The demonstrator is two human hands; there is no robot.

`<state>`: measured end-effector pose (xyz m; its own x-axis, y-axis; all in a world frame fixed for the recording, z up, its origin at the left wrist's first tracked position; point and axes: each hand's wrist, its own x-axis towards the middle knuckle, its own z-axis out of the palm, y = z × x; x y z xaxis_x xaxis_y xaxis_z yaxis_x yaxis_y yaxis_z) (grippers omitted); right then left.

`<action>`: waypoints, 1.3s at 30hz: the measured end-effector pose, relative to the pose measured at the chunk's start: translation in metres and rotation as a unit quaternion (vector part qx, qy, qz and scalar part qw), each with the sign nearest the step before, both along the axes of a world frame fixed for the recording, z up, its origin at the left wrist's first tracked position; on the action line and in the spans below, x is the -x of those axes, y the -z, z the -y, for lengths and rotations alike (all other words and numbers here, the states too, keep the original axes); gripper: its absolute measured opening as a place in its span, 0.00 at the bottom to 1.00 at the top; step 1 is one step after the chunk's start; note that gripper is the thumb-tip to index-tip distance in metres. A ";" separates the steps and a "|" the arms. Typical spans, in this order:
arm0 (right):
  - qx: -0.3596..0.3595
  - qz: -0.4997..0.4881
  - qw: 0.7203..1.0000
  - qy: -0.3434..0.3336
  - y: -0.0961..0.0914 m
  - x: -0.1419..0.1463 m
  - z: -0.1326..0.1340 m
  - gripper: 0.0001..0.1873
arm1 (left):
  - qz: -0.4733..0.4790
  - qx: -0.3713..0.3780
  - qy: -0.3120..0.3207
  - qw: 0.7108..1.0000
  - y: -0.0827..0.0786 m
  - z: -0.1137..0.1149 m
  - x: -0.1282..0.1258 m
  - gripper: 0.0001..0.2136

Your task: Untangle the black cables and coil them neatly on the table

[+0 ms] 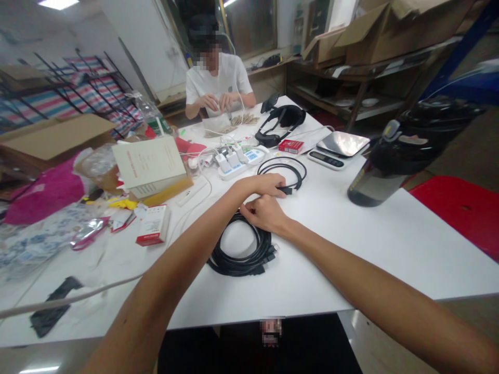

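Note:
A thin coil of black cable [304, 176] lies on the white table, and my left hand [271, 184] is closed over its near side, with a dark connector [287, 191] showing at the fingertips. Just below, my right hand [265, 213] rests curled at the top of a thicker coil of black cables [238, 266]. Its fingers are bent inward; what they grip, if anything, is hidden. Several connector ends stick out at the thicker coil's right side. My left forearm crosses in front of that coil's left edge.
Beyond my hands sit a white power strip [237, 165], a red box [290, 146], a headset [273, 130] and a scale [335, 148]. A dark bottle [384, 161] stands right. Boxes, bags and a phone-like black object [56, 306] lie left. A co-worker [218, 80] sits opposite.

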<state>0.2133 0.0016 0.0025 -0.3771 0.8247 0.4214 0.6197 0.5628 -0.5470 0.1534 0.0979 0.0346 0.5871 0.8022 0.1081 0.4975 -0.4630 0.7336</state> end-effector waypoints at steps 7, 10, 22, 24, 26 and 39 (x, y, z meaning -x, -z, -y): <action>0.021 -0.024 0.999 0.040 -0.006 -0.002 -0.002 0.32 | 0.031 -0.074 -0.031 0.996 -0.033 -0.006 0.052 0.06; 0.042 -0.027 0.997 0.062 -0.007 -0.003 -0.004 0.31 | 0.076 -0.071 -0.052 0.993 -0.035 -0.001 0.073 0.04; 0.073 0.031 0.988 0.129 -0.006 -0.003 -0.007 0.19 | -0.098 0.013 0.093 0.991 -0.015 0.007 0.080 0.13; 0.071 0.023 0.990 0.121 -0.005 -0.004 -0.008 0.18 | -0.103 -0.003 0.089 0.991 -0.017 0.007 0.078 0.14; 0.053 0.004 0.993 0.101 -0.004 -0.004 -0.009 0.17 | -0.072 -0.041 0.057 0.995 -0.022 0.009 0.077 0.14; 0.013 -0.211 0.977 0.003 -0.008 -0.006 0.001 0.21 | 0.088 -0.125 -0.103 0.983 -0.023 0.101 0.135 0.05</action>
<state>0.2188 0.0008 0.0101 -0.1691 0.8390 0.5172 0.3388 0.5423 -0.7689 0.0188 -0.0031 0.0573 0.3698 0.8380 0.4013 0.4757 -0.5418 0.6930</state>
